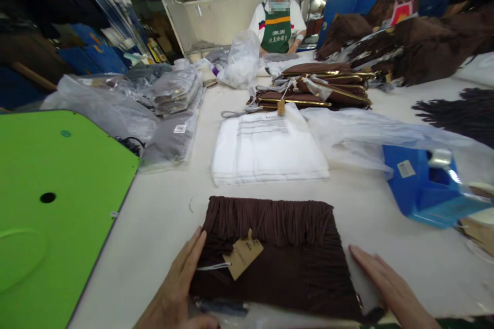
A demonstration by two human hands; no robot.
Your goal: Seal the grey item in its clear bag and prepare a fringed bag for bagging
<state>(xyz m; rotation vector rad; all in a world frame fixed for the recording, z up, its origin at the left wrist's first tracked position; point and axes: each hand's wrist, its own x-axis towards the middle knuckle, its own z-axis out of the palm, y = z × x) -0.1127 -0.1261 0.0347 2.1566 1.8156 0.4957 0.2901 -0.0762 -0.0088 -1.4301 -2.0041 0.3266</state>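
A dark brown fringed bag (274, 267) lies flat in front of me on the white table, its fringe gathered along the far side and hanging down both sides. On it rests a kraft paper tag (244, 258) with a white string. My left hand (179, 277) is open, its straight fingers against the bag's left edge and its thumb low by the near edge. My right hand (386, 280) is open too, flat beside the right edge. Clear plastic (278, 316) shows under the near edge. Just beyond the bag lies a stack of white plastic bags (266, 149).
Brown pouches with gold zips (320, 87) are piled farther back. A blue tape dispenser (420, 185) stands at right, a green board (57, 205) at left. Grey items in plastic (170, 133) lie behind the board. A co-worker in a green apron (276, 31) stands across the table.
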